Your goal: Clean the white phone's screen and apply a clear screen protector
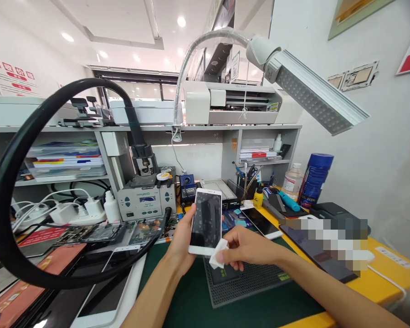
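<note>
The left hand (183,237) has the white phone (206,221) upright above the table (386,278), screen facing the camera, and the grip is closed round it: thumb tip showing on the left edge near the top, the remaining fingers wrapped behind the case and out of sight. The screen is dark and reflects the room, so nothing on it can be read. Over to the right hand (249,248), its grip is pinched together on a small white wipe (217,256), held against the phone's lower right corner; the wipe touches the bottom edge of the glass. The fingertips are folded under, so exactly how many of them hold the wipe cannot be told.

Below both hands lies a dark ribbed work mat (246,284) on a green cover, partly hidden by the forearms. A thick black hose (7,191) loops across the left of the view and covers much of the clutter behind it. The grey rework station (146,200) sits just behind the phone. A desk lamp (307,93) hangs over the right side. A second phone (261,222) lies flat just right of the hands, and beyond it a patch of the table is blurred out.
</note>
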The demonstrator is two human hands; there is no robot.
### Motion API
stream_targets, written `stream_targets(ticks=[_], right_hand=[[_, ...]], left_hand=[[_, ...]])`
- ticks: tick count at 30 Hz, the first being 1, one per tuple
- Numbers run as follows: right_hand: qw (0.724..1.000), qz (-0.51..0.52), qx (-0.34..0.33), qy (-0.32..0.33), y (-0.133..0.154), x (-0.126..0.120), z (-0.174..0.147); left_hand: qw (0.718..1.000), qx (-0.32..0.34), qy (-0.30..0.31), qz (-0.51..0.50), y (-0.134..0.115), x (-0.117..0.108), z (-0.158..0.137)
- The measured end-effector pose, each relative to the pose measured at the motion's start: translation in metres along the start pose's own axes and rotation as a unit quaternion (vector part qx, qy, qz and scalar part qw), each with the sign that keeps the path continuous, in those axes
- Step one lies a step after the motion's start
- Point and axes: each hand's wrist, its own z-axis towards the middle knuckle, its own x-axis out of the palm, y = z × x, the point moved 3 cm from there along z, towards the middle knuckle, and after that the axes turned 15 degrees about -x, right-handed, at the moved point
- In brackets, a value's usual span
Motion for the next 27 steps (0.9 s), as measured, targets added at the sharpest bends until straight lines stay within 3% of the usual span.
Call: stream_targets(ticks=[6, 11, 19, 23, 27], right_hand=[[0.975, -0.191, -0.044, -0.103, 0.004, 0.003, 0.000], [0.954, -0.272, -0.051, -0.112, 0.005, 0.008, 0.001], [0.959, -0.249, -0.071, -0.115, 0.001, 0.020, 0.005], [0.966, -0.219, -0.072, -0.114, 0.000, 0.024, 0.004], [0.988, -0.115, -0.012, -0.101, -0.008, 0.026, 0.005]], left_hand=[[0.999, 0.001, 0.029, -0.045, 0.002, 0.000, 0.002], [0.998, -0.006, 0.019, -0.056, 0.008, 0.001, 0.005], [0.999, -0.012, -0.016, -0.028, 0.018, 0.010, 0.002], [0.999, -0.026, 0.019, -0.021, 0.022, 0.012, 0.000], [0.998, -0.037, 0.058, -0.009, 0.023, 0.014, -0.002]])
